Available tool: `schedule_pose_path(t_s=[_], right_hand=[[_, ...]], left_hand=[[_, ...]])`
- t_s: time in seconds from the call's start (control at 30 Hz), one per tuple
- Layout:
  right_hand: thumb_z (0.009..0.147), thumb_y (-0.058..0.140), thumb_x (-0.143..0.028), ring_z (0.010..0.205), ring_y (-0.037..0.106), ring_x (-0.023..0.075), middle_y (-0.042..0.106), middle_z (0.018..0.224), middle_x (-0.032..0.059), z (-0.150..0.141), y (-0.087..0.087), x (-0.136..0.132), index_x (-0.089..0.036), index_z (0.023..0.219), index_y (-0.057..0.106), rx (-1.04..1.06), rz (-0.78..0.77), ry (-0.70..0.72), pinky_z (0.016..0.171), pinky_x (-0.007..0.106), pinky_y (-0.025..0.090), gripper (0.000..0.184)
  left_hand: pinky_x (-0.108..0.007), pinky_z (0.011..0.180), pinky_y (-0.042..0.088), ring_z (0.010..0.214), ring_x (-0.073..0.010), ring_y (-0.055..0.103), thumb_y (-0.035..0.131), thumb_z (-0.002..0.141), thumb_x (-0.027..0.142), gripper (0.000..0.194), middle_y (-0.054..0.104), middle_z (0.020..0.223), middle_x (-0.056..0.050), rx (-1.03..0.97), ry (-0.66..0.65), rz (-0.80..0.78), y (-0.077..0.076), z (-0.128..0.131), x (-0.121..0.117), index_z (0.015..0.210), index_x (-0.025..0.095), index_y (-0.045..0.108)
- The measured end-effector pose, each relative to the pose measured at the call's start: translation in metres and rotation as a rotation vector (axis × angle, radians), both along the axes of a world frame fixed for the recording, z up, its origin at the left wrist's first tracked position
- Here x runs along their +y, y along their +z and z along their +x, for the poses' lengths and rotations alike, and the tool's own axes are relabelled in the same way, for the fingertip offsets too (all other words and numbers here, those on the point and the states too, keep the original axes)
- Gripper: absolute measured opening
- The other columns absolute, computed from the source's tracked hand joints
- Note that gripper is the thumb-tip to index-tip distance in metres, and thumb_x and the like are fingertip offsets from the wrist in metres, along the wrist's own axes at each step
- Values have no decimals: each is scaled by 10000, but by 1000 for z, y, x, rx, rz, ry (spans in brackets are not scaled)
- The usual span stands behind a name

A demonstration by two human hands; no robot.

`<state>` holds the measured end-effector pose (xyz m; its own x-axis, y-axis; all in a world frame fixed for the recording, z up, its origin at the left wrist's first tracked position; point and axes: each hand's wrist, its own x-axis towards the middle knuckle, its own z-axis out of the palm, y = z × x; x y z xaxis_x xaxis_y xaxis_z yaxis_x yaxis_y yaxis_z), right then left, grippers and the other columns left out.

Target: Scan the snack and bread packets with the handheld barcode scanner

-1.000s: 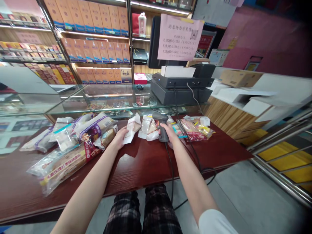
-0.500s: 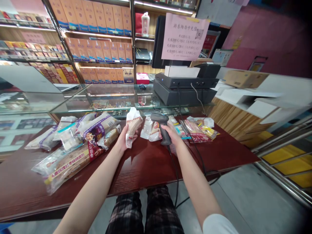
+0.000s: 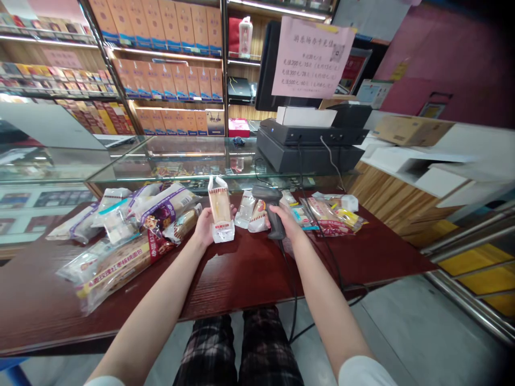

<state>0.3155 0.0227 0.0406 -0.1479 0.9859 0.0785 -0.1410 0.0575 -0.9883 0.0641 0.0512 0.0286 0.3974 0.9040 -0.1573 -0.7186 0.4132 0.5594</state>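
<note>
My left hand (image 3: 203,228) holds a clear-wrapped sandwich-style bread pack (image 3: 220,208) upright, with a white label at its lower end. My right hand (image 3: 287,221) is shut around the grip of a black corded barcode scanner (image 3: 270,201), whose head points to the left, toward the small wrapped packs (image 3: 251,213). Its cable runs down over the table edge. Large bagged loaves (image 3: 120,265) lie to the left of my left hand. More snack packets (image 3: 325,222) lie to the right of my right hand.
The dark red wooden counter (image 3: 241,279) holds everything. Behind it stand a glass display case (image 3: 181,161) and a black till with a monitor (image 3: 309,145) bearing a pink notice (image 3: 314,56). Shelves of boxed goods (image 3: 169,69) rise behind. A cardboard box (image 3: 412,130) sits at right.
My left hand has turned the bread pack upright, with its label end now low and facing me. My right hand keeps the scanner. The whole view has drifted slightly.
</note>
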Motion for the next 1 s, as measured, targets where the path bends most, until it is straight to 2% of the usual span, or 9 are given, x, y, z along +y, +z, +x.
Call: schedule_pose_path(t_s=[0.1,0.2,0.3,0.43,0.6,0.73,0.8,0.93,1.0], right_hand=[[808,588,-506,446,498,147,582,505,3,-1,1,-1,-218,860,641,-7,9,11,459,264,413,297],[801,593,-522,452,499,151,576,503,4,-1,2,-1,-218,851,643,-17,10,7,459,270,419,313],[797,596,-520,459,506,154,575,513,3,-1,1,0,-219,861,643,-15,14,-4,462,275,429,311],[800,598,-496,451,504,150,598,548,5,1,-1,2,-221,890,639,1,22,3,461,279,426,292],[808,600,-481,455,507,158,603,556,2,2,-3,3,-226,914,627,18,14,-4,446,282,414,277],[800,619,-472,466,516,159,644,635,10,3,-6,5,-235,1007,623,43,9,-15,437,285,414,315],[808,613,-481,462,512,159,640,632,12,4,-8,6,-233,1026,629,38,12,-14,436,287,413,330],[817,608,-484,458,515,161,617,580,6,4,-9,6,-225,1000,641,37,27,-10,446,287,419,319],[825,599,-480,449,513,157,600,543,4,3,-7,5,-213,955,646,29,28,19,444,278,409,300]], left_hand=[[-426,833,592,999,-289,711,377,964,426,503,730,1055,-157,14,25,37,-2,-5,2,1284,98,584],[-362,795,600,979,-268,718,460,937,584,574,731,1048,-141,37,45,54,-5,-10,6,1269,133,586],[-351,835,591,960,-236,723,487,952,533,515,738,1026,-112,54,59,48,-8,-9,12,1295,158,565],[-347,871,576,960,-223,718,424,992,470,459,748,986,-107,80,144,58,-12,-6,16,1244,129,600],[-303,704,581,760,-186,709,391,997,388,395,747,918,-92,74,163,82,-10,-9,15,1164,133,642],[-266,520,528,594,-171,663,391,959,595,529,705,760,-69,82,169,42,-7,-13,13,1032,140,649],[-247,485,505,601,-170,668,421,921,660,556,698,762,-61,69,177,38,-5,-14,12,1021,158,639],[-289,591,569,766,-211,717,457,939,538,451,729,907,-99,73,141,2,-1,-12,11,1080,148,636],[-328,650,592,790,-222,720,421,950,490,432,731,889,-102,80,132,-21,0,-12,10,1051,136,648]])
